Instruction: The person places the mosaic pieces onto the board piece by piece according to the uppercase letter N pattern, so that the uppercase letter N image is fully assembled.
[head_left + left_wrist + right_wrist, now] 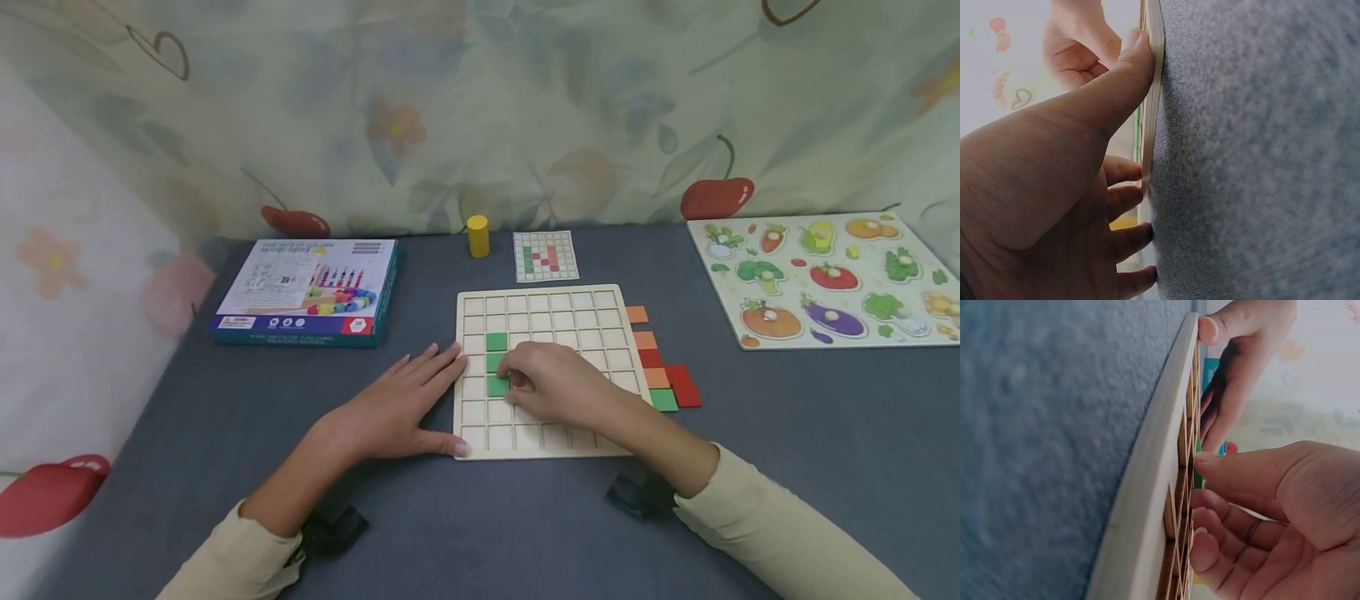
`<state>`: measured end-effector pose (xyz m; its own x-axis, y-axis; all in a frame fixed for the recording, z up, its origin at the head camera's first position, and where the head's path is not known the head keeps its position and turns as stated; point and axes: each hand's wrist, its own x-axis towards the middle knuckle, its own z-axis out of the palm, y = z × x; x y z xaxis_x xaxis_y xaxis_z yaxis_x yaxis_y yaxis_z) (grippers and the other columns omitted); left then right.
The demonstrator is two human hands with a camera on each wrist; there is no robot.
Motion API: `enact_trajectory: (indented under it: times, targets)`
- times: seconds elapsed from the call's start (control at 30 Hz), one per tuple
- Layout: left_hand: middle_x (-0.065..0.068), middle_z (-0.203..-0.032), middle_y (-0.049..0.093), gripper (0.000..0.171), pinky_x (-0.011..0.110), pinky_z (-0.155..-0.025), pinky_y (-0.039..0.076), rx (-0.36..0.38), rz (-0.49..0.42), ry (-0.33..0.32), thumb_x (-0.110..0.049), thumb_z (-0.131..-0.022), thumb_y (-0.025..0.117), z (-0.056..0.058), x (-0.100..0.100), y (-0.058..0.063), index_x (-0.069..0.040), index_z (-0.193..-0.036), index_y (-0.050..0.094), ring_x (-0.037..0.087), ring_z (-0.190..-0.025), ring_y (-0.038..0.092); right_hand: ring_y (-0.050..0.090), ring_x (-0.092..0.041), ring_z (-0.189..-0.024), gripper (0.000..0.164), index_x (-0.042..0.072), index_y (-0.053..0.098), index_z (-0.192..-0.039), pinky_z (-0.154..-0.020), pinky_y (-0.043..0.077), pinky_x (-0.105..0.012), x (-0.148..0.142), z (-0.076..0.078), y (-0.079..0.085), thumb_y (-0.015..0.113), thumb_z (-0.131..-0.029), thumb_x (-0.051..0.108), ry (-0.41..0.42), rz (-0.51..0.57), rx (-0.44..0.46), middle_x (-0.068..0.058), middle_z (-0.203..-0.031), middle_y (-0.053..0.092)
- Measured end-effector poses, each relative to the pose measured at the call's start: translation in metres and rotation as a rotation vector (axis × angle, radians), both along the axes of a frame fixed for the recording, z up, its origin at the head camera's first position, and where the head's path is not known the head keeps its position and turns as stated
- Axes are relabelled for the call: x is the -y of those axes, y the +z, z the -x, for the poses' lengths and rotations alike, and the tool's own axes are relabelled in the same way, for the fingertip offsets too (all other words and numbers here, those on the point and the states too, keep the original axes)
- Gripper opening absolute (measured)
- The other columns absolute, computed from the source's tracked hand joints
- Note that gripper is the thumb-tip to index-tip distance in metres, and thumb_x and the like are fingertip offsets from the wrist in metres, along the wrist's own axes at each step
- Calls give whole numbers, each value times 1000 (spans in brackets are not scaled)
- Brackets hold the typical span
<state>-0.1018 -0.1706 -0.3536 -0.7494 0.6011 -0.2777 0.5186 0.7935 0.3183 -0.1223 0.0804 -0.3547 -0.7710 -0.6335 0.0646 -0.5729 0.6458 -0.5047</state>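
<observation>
A square wooden grid board lies flat on the table. Three green square tiles sit one below another in its second column. At the lowest green tile, my right hand holds the edge between thumb and curled forefinger; the green shows between those fingertips in the right wrist view. My left hand lies spread along the board's left side, thumb at the lower corner and fingertips on the edge. The left wrist view shows the thumb against the board's rim.
Orange, red and green loose tiles lie along the board's right side. Behind it are a small colored-grid card and a yellow cylinder. A boxed toy set lies left, a vegetable puzzle board right.
</observation>
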Motion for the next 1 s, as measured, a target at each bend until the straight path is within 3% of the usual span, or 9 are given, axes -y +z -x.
enact_trajectory:
  times: [0.27, 0.43, 0.8, 1.0]
  targets:
    - [2, -168, 8, 108, 54, -119, 11, -2, -9, -1, -73, -84, 62, -1, 1, -2, -14, -162, 16, 29, -153, 5, 54, -11, -75, 19, 7, 74, -108, -70, 48, -28, -2, -5, 0, 70, -89, 4, 24, 33, 0, 7, -82, 60]
    - [2, -168, 7, 109, 55, -119, 10, 2, -3, -4, -74, -83, 61, 0, 1, -2, -15, -162, 14, 29, -153, 4, 56, -10, -77, 19, 7, 74, -108, -75, 51, -30, -15, -8, 2, 71, -90, 6, -5, 20, -4, 5, -88, 65]
    - [2, -168, 7, 109, 54, -119, 9, 5, 15, -3, -73, -83, 62, 0, -2, 1, -15, -162, 14, 29, -153, 4, 52, -7, -72, 14, 11, 76, -98, -65, 48, -28, -77, -19, 9, 74, -86, 6, -85, 16, -52, 11, -81, 61]
    - [3, -168, 8, 109, 54, -119, 10, 3, 11, 3, -73, -83, 62, -1, -2, 1, -15, -162, 14, 30, -153, 5, 52, -7, -70, 15, 12, 76, -97, -62, 46, -28, -116, -22, 15, 78, -84, 6, -141, -16, -19, 13, -76, 58]
